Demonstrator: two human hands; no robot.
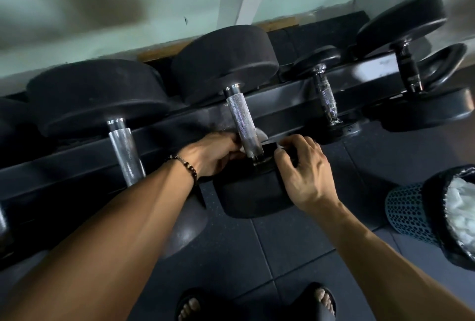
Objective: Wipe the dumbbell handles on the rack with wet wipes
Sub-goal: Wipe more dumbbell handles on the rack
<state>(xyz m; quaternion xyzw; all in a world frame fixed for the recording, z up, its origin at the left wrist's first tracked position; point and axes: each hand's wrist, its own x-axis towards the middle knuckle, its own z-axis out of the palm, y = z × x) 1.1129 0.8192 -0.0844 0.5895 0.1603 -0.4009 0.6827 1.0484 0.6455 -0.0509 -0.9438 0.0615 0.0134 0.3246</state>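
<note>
Knurled chrome dumbbell handle [241, 121], white wipe [261, 135] beneath.
</note>
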